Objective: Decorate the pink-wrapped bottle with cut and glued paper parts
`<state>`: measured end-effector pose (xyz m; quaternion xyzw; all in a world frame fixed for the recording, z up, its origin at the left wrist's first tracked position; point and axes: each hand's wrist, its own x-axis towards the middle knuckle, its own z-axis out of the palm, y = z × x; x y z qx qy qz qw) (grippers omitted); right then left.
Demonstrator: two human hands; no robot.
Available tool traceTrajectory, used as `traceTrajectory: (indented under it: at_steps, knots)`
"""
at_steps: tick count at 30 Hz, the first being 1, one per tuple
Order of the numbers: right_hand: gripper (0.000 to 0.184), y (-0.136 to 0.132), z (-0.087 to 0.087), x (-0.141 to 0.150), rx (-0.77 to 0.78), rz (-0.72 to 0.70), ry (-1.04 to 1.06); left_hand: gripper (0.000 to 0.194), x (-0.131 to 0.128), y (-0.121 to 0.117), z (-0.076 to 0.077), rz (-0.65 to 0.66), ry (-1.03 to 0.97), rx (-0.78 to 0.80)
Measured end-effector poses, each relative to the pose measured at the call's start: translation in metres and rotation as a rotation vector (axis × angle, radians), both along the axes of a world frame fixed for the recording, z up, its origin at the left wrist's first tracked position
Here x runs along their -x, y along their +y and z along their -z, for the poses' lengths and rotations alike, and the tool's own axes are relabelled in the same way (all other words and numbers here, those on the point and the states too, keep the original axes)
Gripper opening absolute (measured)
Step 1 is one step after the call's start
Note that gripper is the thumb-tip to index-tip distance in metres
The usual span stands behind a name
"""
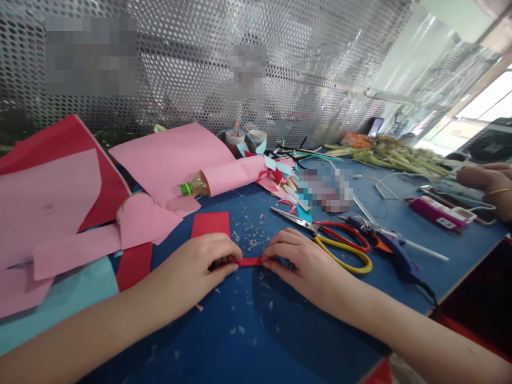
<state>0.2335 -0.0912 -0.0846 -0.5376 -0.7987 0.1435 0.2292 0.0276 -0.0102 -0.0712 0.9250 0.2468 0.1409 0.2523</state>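
Observation:
A narrow strip of red paper (pixel 251 262) stretches between my two hands, just above or on the blue table. My left hand (pixel 212 257) pinches its left end between thumb and fingers. The right end is pinched by my right hand (pixel 288 255). Beyond my left hand lies a flat red paper rectangle (pixel 210 224). Scissors (pixel 343 245) with red and yellow handles rest partly open to the right of my right hand. Small scraps (pixel 252 234) are scattered on the tabletop between and beyond the hands.
Pink paper sheets (pixel 172 154) and a bottle neck with green cap (pixel 196 185) lie at left and back. A blue glue gun (pixel 400 256) and a purple box (pixel 438 213) are at right, near another person's hand (pixel 486 178). Perforated metal (pixel 180 69) stands behind.

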Motion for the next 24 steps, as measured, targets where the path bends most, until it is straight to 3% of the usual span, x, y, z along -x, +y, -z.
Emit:
traceTrajectory:
  at_steps: [5, 12, 24]
  knots:
    - [0.011, -0.002, -0.001, 0.0, -0.024, 0.008, -0.044, 0.026, 0.005, -0.004, 0.009, 0.155, 0.022, -0.247]
    - [0.011, -0.003, -0.001, -0.004, -0.052, -0.01, -0.067, 0.029, 0.006, -0.004, 0.02, 0.173, 0.023, -0.401]
    - [0.01, 0.002, 0.001, -0.004, -0.038, -0.002, -0.014, 0.036, 0.004, -0.013, 0.007, 0.186, 0.118, -0.675]
